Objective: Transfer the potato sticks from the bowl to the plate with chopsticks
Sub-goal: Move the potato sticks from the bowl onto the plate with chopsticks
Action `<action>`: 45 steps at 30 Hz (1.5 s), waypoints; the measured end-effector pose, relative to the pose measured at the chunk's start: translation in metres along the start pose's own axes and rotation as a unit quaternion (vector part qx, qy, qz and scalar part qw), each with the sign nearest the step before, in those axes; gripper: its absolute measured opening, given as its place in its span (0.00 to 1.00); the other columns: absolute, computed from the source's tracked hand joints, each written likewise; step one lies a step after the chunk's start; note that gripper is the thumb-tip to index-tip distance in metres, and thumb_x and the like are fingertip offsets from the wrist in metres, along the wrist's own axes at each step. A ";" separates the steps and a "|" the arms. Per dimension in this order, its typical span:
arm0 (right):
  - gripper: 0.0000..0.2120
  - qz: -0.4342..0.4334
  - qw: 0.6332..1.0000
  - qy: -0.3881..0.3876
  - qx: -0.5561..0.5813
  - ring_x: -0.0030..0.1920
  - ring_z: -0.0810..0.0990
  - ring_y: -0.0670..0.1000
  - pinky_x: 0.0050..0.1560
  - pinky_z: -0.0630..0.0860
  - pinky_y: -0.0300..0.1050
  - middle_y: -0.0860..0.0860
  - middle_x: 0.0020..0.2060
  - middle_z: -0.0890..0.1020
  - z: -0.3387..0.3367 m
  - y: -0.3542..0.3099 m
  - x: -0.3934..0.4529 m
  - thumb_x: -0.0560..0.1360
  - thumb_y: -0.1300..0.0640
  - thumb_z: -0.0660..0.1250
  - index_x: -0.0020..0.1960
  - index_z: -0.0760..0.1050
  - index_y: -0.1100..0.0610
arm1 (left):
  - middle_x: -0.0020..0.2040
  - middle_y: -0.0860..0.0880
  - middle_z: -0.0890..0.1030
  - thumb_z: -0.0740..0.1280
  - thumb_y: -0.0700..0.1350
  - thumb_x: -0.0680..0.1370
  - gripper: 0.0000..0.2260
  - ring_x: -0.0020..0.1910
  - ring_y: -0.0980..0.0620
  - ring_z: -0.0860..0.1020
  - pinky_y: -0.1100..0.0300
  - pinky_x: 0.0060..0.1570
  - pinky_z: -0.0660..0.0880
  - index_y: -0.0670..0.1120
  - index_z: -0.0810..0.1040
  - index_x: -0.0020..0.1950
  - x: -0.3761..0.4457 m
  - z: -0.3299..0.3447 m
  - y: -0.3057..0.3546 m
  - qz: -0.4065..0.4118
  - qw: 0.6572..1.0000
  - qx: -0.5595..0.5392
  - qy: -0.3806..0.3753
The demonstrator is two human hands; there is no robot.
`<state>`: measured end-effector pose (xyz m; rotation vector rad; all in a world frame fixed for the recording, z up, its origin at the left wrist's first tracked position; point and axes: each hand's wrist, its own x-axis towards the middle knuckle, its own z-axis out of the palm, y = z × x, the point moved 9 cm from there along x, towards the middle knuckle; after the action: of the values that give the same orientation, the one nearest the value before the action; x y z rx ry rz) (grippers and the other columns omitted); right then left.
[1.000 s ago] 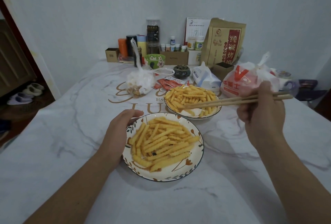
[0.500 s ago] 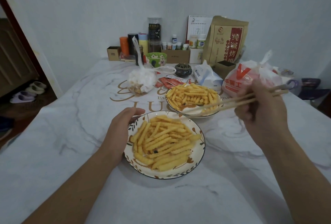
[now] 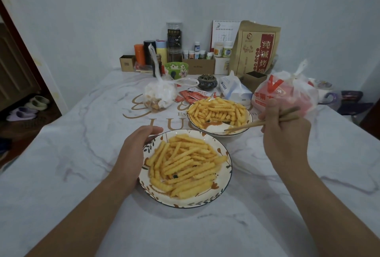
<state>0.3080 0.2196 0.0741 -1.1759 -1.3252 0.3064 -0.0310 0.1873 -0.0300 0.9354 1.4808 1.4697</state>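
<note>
A far bowl holds crinkle-cut potato sticks piled toward its back; its near side is bare. In front of it a leaf-patterned plate carries a larger heap of sticks. My left hand curls round the plate's left rim. My right hand, to the right of the bowl, grips a pair of wooden chopsticks. Their tips rest close together at the bowl's bare near edge, and I see no stick between them.
Behind the bowl lie a clear bag of snacks, red sachets, a tissue pack and a red-and-white plastic bag. Boxes, bottles and a green bowl line the wall. The table's left edge drops to a floor with slippers.
My right hand has drawn back toward me and dipped; the chopstick tips have slid from the bowl's pile to its bare near edge. My left hand stays on the plate.
</note>
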 end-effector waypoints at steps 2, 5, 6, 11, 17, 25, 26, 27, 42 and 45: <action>0.22 -0.008 1.000 -0.004 -0.006 0.30 0.79 0.42 0.31 0.69 0.40 0.42 0.28 0.78 0.004 -0.001 0.000 0.85 0.49 0.59 0.33 0.75 0.46 | 0.57 0.50 0.87 0.63 0.51 0.82 0.13 0.61 0.49 0.83 0.40 0.65 0.78 0.51 0.87 0.51 0.001 0.000 0.000 0.005 1.000 0.002 0.002; 0.23 -0.009 1.000 -0.004 -0.013 0.30 0.79 0.41 0.29 0.68 0.33 0.41 0.27 0.77 0.005 0.001 -0.001 0.85 0.51 0.58 0.32 0.74 0.47 | 0.57 0.48 0.86 0.63 0.51 0.82 0.13 0.58 0.48 0.85 0.41 0.62 0.80 0.51 0.87 0.51 0.000 -0.001 -0.001 -0.001 1.000 0.001 0.003; 0.23 0.001 1.000 0.000 -0.004 0.29 0.78 0.43 0.30 0.69 0.36 0.42 0.26 0.77 0.004 0.004 0.000 0.85 0.51 0.58 0.32 0.75 0.48 | 0.57 0.47 0.86 0.63 0.51 0.82 0.13 0.56 0.48 0.85 0.43 0.61 0.81 0.51 0.87 0.51 0.000 0.000 -0.001 -0.002 1.000 0.001 0.003; 0.26 0.121 0.975 0.048 0.182 0.25 0.72 0.46 0.27 0.67 0.41 0.47 0.23 0.75 -0.013 0.020 0.009 0.84 0.51 0.60 0.28 0.76 0.50 | 0.56 0.47 0.87 0.63 0.51 0.82 0.13 0.53 0.47 0.86 0.45 0.58 0.82 0.51 0.87 0.51 -0.001 -0.001 0.000 -0.004 1.000 0.000 0.004; 0.27 0.195 0.915 -0.134 0.326 0.22 0.60 0.51 0.27 0.51 0.47 0.55 0.22 0.67 0.017 0.010 0.004 0.84 0.59 0.57 0.27 0.76 0.55 | 0.55 0.47 0.87 0.63 0.51 0.82 0.13 0.56 0.46 0.85 0.44 0.59 0.81 0.50 0.87 0.51 -0.002 0.000 0.000 -0.006 1.000 -0.005 0.008; 0.26 0.183 0.925 -0.163 0.289 0.22 0.61 0.49 0.24 0.54 0.41 0.55 0.23 0.68 0.022 0.008 0.001 0.84 0.56 0.60 0.28 0.78 0.54 | 0.56 0.48 0.87 0.64 0.51 0.82 0.13 0.59 0.47 0.84 0.40 0.64 0.79 0.51 0.87 0.50 0.000 0.000 -0.001 -0.005 1.000 -0.004 0.004; 0.26 0.184 0.934 -0.109 0.287 0.23 0.63 0.49 0.24 0.56 0.41 0.53 0.23 0.70 0.013 0.013 0.006 0.84 0.56 0.59 0.27 0.78 0.53 | 0.56 0.48 0.87 0.64 0.51 0.82 0.12 0.59 0.47 0.84 0.40 0.64 0.79 0.51 0.87 0.50 0.000 0.000 -0.001 -0.005 1.000 -0.005 0.005; 0.26 0.182 0.942 -0.052 0.278 0.24 0.66 0.48 0.24 0.59 0.41 0.51 0.24 0.73 0.003 0.018 0.010 0.84 0.55 0.59 0.28 0.78 0.52 | 0.56 0.48 0.87 0.64 0.51 0.82 0.12 0.58 0.48 0.84 0.40 0.64 0.79 0.51 0.87 0.50 0.000 -0.001 -0.001 -0.005 1.000 -0.006 0.007; 0.27 0.044 0.997 0.046 0.044 0.27 0.78 0.55 0.33 0.76 0.53 0.51 0.25 0.79 -0.007 0.024 0.006 0.81 0.37 0.58 0.30 0.75 0.51 | 0.55 0.46 0.87 0.62 0.49 0.82 0.13 0.58 0.45 0.84 0.40 0.64 0.78 0.49 0.87 0.51 0.003 -0.001 -0.001 0.014 1.000 0.003 0.004; 0.25 0.073 0.994 0.047 0.067 0.27 0.79 0.56 0.34 0.78 0.59 0.51 0.26 0.79 -0.004 0.032 0.006 0.82 0.38 0.60 0.32 0.76 0.51 | 0.55 0.46 0.87 0.62 0.49 0.83 0.13 0.58 0.45 0.84 0.40 0.64 0.79 0.49 0.87 0.51 0.003 0.000 -0.001 0.014 1.000 0.006 0.002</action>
<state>0.3274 0.2365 0.0532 -1.1617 -1.1213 0.4347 -0.0324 0.1898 -0.0312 0.9636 1.4866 1.4858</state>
